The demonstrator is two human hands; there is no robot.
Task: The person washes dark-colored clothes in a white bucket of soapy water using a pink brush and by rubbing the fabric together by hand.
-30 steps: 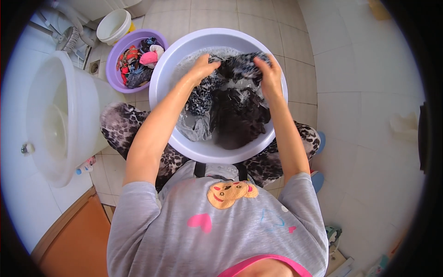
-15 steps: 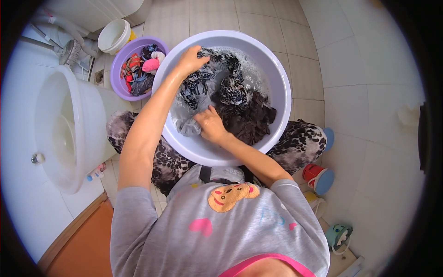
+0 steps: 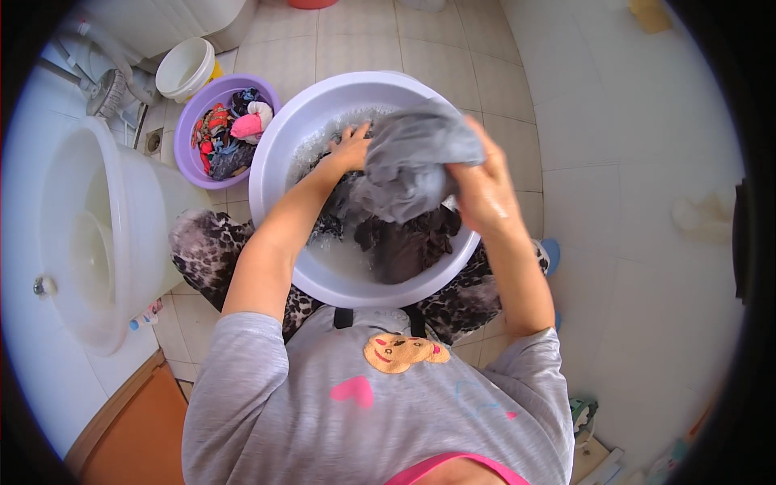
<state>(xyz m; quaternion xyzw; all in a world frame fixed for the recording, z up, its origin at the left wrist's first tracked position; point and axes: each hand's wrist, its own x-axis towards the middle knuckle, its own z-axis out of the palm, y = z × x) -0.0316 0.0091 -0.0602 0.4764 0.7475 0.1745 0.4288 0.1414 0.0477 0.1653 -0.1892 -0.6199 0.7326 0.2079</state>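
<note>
A big pale lavender basin (image 3: pixel 269 174) of sudsy water sits between my knees. My right hand (image 3: pixel 487 194) is closed on a wet grey garment (image 3: pixel 420 158), lifted above the water near the basin's right side. My left hand (image 3: pixel 351 151) lies in the far left of the basin, fingers spread, on black-and-white patterned cloth (image 3: pixel 327 226). The grey garment hides part of that cloth, and whether the left fingers hold any of it is unclear. A dark brown garment (image 3: pixel 412 249) rests in the near right of the basin.
A smaller purple basin (image 3: pixel 184 153) with mixed clothes stands at the far left, beside a white bucket (image 3: pixel 186 69). A large translucent tub (image 3: pixel 125 234) is on my left. White tiled wall (image 3: pixel 614 218) rises on my right; a red object (image 3: pixel 311 3) shows at the far edge.
My right hand has gone from the basin's middle up to the right, raising the grey garment out of the water. My left hand has shifted slightly nearer, its fingers now spread.
</note>
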